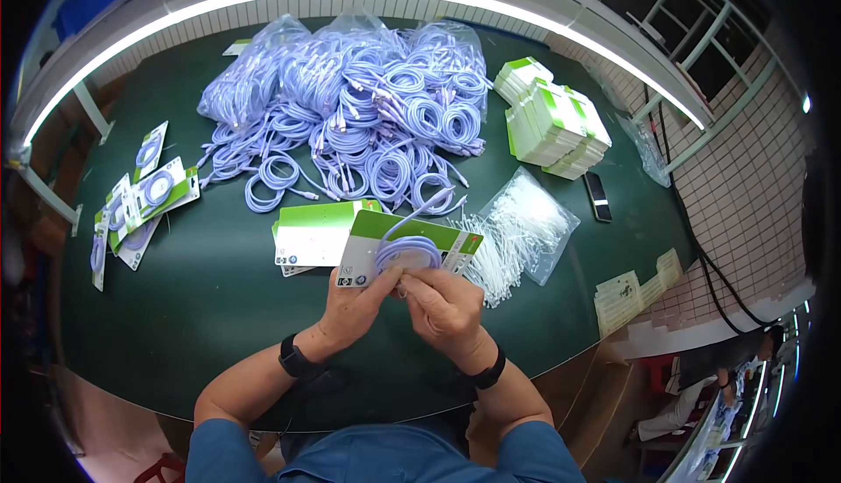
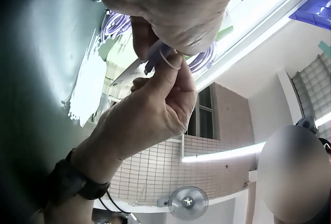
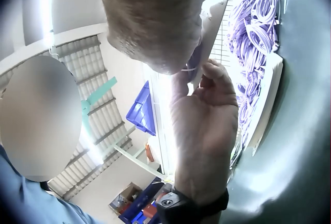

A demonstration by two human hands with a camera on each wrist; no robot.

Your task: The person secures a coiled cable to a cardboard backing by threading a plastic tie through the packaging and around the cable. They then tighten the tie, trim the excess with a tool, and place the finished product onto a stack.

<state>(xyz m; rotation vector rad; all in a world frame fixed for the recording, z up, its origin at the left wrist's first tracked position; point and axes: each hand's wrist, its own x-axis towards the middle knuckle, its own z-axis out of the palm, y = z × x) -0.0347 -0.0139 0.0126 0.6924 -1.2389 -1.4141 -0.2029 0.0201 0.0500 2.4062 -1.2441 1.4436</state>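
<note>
Over the near middle of the table, both hands meet at the lower edge of a green and white backing card [image 1: 357, 253]. A coiled lilac cable [image 1: 410, 251] lies against the card's face, one end sticking up past the top edge. My left hand [image 1: 353, 310] holds the card and coil from the left, thumb at the bottom of the coil. Beside it the fingertips of my right hand [image 1: 448, 310] pinch at a thin white cable tie [image 2: 169, 65], which loops round the cable in the left wrist view. The fingers partly hide the tie's ends.
Behind the hands lies a big heap of coiled lilac cables [image 1: 350, 106], partly bagged. Nearer are loose backing cards [image 1: 311, 242] and a bag of white cable ties [image 1: 534, 211]. Carded cables [image 1: 144, 194] lie left; card stacks [image 1: 561, 124] and a phone [image 1: 597, 197] stand right.
</note>
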